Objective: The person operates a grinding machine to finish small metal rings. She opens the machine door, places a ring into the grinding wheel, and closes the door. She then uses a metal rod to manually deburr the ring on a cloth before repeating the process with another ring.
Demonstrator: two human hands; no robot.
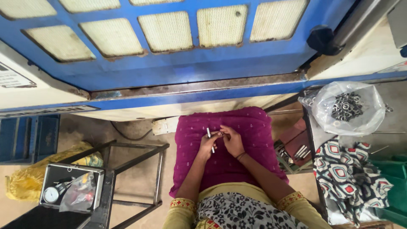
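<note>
- the left hand (207, 146) rests on a magenta dotted cloth (246, 127) spread over the person's lap, its fingers curled shut around a slim silver metal rod (210, 138) that stands nearly upright out of the grip.
- the right hand (232, 141) sits just beside the left, fingertips pinched together at a tiny part near the rod's upper half; what the part is cannot be told.
- to the right, a clear plastic bag of small metal rings (347, 107) lies on a grey bench (390, 123), with a patterned red, white and black cloth (352, 178) below it.
- near the lap's right edge, a small tray of silver metal rods (292, 153) sits low.
- at lower left, an open case with a dial gauge (70, 191) rests on a black metal frame stand (135, 169).
- a blue machine door with mesh panels (169, 46) fills the top.
</note>
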